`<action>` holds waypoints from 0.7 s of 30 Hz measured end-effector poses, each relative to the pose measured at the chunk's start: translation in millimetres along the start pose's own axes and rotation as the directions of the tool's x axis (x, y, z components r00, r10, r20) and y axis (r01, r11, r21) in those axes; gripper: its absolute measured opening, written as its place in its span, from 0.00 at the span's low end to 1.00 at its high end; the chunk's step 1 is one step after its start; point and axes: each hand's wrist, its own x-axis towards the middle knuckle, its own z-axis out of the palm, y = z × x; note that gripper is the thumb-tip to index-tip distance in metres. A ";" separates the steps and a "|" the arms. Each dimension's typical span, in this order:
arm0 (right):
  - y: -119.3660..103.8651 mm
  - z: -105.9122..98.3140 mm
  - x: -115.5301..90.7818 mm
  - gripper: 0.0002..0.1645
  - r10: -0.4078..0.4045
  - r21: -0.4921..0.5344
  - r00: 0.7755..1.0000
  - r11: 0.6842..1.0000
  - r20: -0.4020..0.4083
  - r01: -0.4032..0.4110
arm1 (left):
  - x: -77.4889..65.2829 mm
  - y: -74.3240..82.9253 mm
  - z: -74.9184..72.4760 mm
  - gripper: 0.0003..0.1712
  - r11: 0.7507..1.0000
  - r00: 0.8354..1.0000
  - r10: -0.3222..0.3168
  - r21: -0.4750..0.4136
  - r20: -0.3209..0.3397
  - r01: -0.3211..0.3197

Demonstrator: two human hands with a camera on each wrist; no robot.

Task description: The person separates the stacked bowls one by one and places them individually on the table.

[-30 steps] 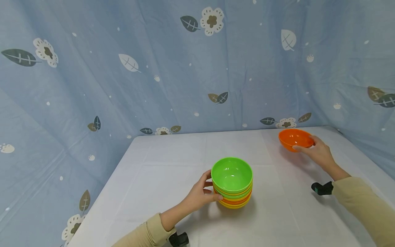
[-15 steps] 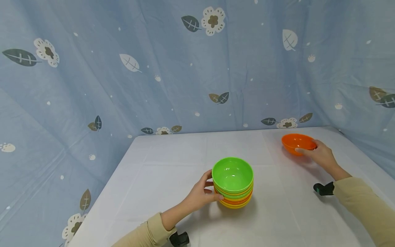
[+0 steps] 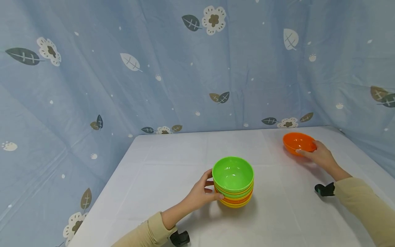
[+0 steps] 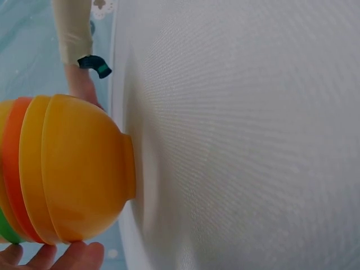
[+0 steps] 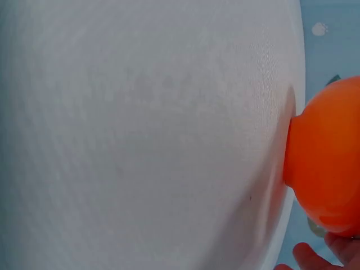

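Note:
A stack of several nested bowls (image 3: 235,199) stands upright near the middle of the white table in the head view, a green bowl (image 3: 232,174) on top and yellow, green and orange ones below. My left hand (image 3: 199,195) grips the stack from its left side, thumb in front and fingers behind. In the left wrist view its fingertips (image 4: 67,257) touch the bowls' sides near the lowest yellow bowl (image 4: 84,169). At the back right, my right hand (image 3: 319,157) holds an orange bowl (image 3: 298,142) by its right side. Its foot is right at the cloth in the right wrist view.
A white cloth (image 3: 172,161) covers the table. Behind it and along the left hangs a blue curtain (image 3: 172,85) with leaves and flowers. Each wrist carries a black camera mount (image 3: 324,189) below the beige sleeve (image 3: 364,202).
My right hand has brought the orange bowl a little right and down to the cloth. The left hand and the stack stay in place.

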 end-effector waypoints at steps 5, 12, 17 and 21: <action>2.2 -1.5 2.4 0.61 -0.026 -0.024 0.999 0.999 0.021 0.026 | -0.4 -0.5 0.1 0.47 1.000 1.000 0.008 0.001 0.001 -0.008; 6.0 -1.2 5.9 0.61 -0.021 -0.003 0.999 1.000 0.031 0.021 | -0.2 1.7 -0.2 0.47 1.000 1.000 0.008 0.005 0.003 -0.009; 7.2 -1.5 7.8 0.61 -0.009 0.013 0.999 1.000 0.043 0.009 | -0.4 2.3 0.1 0.47 1.000 1.000 0.002 0.008 0.006 -0.002; 6.2 -3.4 8.7 0.61 -0.001 0.017 0.998 1.000 0.067 0.000 | -0.7 2.1 0.5 0.47 1.000 1.000 -0.004 0.014 0.003 0.004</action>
